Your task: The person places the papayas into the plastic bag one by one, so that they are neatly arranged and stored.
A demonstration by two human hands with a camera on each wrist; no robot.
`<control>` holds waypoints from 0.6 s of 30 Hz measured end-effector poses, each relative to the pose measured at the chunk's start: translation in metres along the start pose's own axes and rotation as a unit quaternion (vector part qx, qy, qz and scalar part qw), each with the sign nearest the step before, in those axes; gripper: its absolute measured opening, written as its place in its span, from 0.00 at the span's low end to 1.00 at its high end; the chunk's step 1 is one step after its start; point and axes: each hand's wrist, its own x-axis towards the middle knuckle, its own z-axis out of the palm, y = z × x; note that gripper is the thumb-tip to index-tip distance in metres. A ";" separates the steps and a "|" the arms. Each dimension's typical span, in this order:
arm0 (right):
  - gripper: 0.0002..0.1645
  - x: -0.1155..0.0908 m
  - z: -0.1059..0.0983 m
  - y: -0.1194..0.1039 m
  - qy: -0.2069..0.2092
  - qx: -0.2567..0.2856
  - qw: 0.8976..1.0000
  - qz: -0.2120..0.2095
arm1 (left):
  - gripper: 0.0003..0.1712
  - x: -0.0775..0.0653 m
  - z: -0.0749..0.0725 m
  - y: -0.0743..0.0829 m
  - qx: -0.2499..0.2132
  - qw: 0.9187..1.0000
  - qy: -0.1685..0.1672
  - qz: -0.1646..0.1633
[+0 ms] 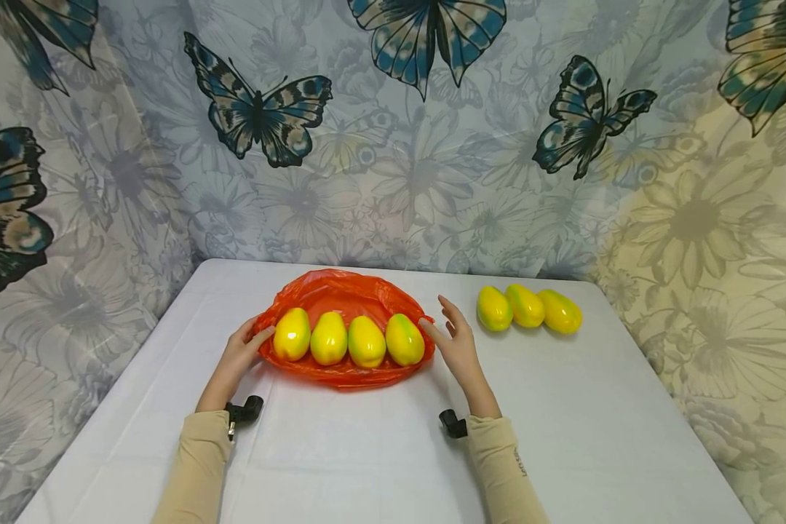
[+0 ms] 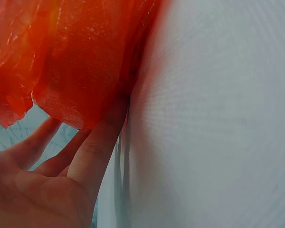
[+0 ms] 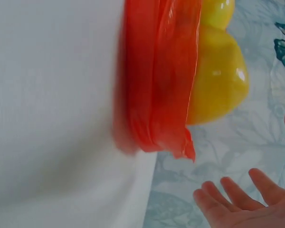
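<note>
A red plastic bag (image 1: pixel 340 378) lies spread on the white table, its mouth gaping. Several glossy yellow-green, mango-like fruits (image 1: pixel 330 339) sit in a row in it. At the bag's left end is my left hand (image 1: pixel 232 362); its extended fingers (image 2: pixel 97 147) touch the crinkled side in the left wrist view, thumb near the rim. My right hand (image 1: pixel 460 356) is by the bag's right end, fingers spread and holding nothing. In the right wrist view its fingers (image 3: pixel 237 192) are apart from the red plastic, and one yellow fruit (image 3: pixel 221 76) bulges above the bag's edge.
Three more yellow fruits (image 1: pixel 527 306) lie side by side at the table's back right. The white-covered table (image 1: pixel 354 466) meets a butterfly-patterned cloth backdrop (image 1: pixel 393 211) at the back, with patterned cloth on both sides too.
</note>
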 end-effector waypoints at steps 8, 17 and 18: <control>0.42 0.012 -0.020 0.002 0.009 -0.016 1.000 -0.002 | 0.41 0.001 0.000 -0.001 -0.004 1.000 0.001 -0.002; 0.45 0.023 -0.040 0.006 -0.002 -0.023 0.999 0.024 | 0.41 0.001 -0.001 -0.001 -0.003 1.000 0.002 0.000; 0.45 0.025 -0.042 0.007 -0.001 -0.023 0.999 0.024 | 0.41 0.000 -0.001 -0.001 -0.002 1.000 0.002 0.000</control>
